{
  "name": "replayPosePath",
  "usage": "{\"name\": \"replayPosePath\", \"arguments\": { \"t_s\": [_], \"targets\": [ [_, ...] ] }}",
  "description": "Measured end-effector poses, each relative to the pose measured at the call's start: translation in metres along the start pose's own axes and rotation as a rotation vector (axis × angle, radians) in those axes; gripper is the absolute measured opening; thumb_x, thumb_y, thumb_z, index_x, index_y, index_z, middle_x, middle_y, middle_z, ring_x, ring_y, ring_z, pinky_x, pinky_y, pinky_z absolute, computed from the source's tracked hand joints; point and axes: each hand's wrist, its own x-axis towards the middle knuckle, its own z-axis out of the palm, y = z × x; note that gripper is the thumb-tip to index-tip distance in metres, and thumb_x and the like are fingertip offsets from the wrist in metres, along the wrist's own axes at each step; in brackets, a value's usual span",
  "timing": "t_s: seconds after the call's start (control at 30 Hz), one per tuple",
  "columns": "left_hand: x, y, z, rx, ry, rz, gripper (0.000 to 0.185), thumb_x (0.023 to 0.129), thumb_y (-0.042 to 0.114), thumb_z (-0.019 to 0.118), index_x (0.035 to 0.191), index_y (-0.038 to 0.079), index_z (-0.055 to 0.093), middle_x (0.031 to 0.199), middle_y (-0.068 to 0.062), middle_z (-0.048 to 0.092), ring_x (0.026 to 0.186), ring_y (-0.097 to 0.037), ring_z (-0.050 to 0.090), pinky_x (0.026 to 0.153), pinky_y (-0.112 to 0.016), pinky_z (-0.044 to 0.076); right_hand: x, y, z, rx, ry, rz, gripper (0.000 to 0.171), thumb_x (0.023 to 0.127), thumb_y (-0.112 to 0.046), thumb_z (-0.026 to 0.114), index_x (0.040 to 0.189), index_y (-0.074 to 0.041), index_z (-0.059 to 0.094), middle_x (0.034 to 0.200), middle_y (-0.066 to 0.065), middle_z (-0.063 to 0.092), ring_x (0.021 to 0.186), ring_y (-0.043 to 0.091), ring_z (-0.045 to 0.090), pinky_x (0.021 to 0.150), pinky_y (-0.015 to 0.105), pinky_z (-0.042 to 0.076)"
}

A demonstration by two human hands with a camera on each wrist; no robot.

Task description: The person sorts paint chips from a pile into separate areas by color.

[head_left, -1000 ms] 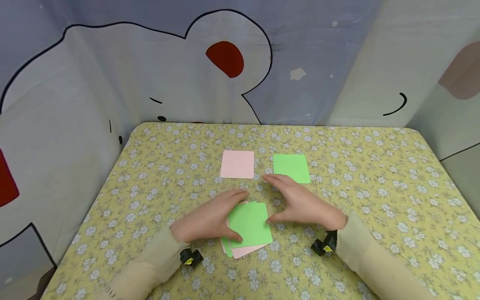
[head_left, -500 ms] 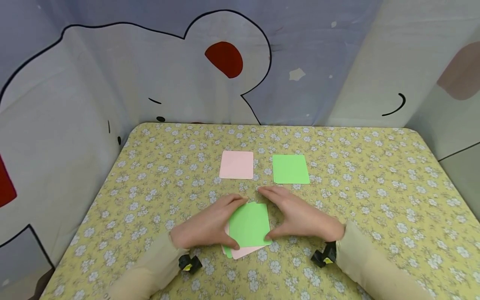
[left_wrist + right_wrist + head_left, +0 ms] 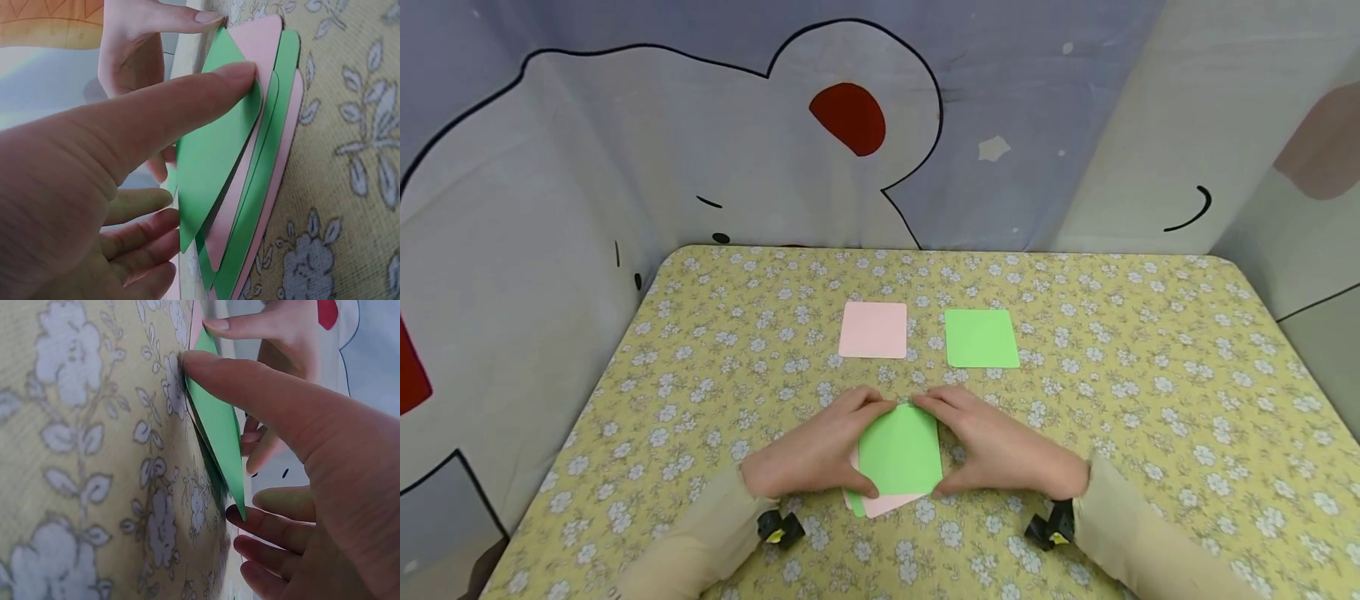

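A small stack of green and pink cards (image 3: 880,502) lies on the near middle of the flowered yellow tablecloth (image 3: 1150,375). Its top green card (image 3: 899,452) sits between both hands. My left hand (image 3: 820,450) grips that card's left side, index tip at the far corner and thumb at the near corner. My right hand (image 3: 1000,446) grips the right side the same way. In the left wrist view my thumb (image 3: 206,87) presses the green card (image 3: 212,162), which is raised off the pink and green cards (image 3: 275,125) beneath. The right wrist view shows the green card (image 3: 219,425) tilted up off the cloth.
A single pink card (image 3: 873,329) and a single green card (image 3: 981,337) lie side by side farther back on the table. A printed curtain (image 3: 700,150) hangs behind and to the left. Small black and yellow cameras (image 3: 778,527) sit at both wrists.
My right hand has slid left and nearer until it closed on the stack's right edge. The top green card has turned straighter. My left hand has barely moved.
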Motion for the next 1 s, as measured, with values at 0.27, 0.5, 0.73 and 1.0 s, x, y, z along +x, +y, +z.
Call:
{"name": "replayPosePath", "arguments": {
  "t_s": [0.27, 0.5, 0.73, 1.0],
  "targets": [
    [0.0003, 0.0016, 0.0000, 0.001, -0.018, 0.010, 0.103, 0.071, 0.032, 0.095, 0.154, 0.003, 0.041, 0.140, -0.002, 0.042, 0.120, -0.014, 0.046, 0.101, -0.031, 0.048, -0.0011, -0.0052, 0.0033, -0.007, 0.015, -0.020, 0.123, 0.058, -0.053, 0.097, 0.156, -0.006, 0.040, 0.138, -0.001, 0.045, 0.121, 0.010, 0.044, 0.101, 0.032, 0.048],
    [0.0000, 0.0015, 0.0003, 0.003, -0.015, 0.012, 0.103, 0.070, 0.033, 0.096, 0.153, 0.004, 0.043, 0.139, -0.003, 0.043, 0.118, -0.014, 0.046, 0.100, -0.031, 0.048, -0.0005, -0.0049, 0.0038, -0.005, 0.027, -0.043, 0.117, 0.060, -0.050, 0.097, 0.153, -0.005, 0.043, 0.135, -0.001, 0.044, 0.117, 0.009, 0.043, 0.096, 0.031, 0.050],
    [0.0015, 0.0023, 0.0002, 0.012, -0.011, 0.021, 0.101, 0.072, 0.036, 0.094, 0.153, 0.004, 0.044, 0.140, -0.002, 0.045, 0.119, -0.013, 0.046, 0.100, -0.030, 0.048, -0.0035, -0.0034, 0.0038, 0.029, 0.023, -0.021, 0.112, 0.063, -0.049, 0.096, 0.152, -0.007, 0.044, 0.136, -0.002, 0.042, 0.119, 0.009, 0.043, 0.097, 0.032, 0.050],
    [0.0029, 0.0023, -0.0013, 0.026, 0.031, 0.000, 0.111, 0.067, 0.037, 0.097, 0.155, 0.004, 0.039, 0.145, -0.004, 0.044, 0.124, -0.015, 0.048, 0.105, -0.032, 0.046, -0.0022, -0.0011, 0.0011, 0.037, 0.078, -0.018, 0.111, 0.062, -0.048, 0.096, 0.151, -0.007, 0.044, 0.136, -0.003, 0.041, 0.117, 0.008, 0.045, 0.096, 0.032, 0.051]
  ]
}}
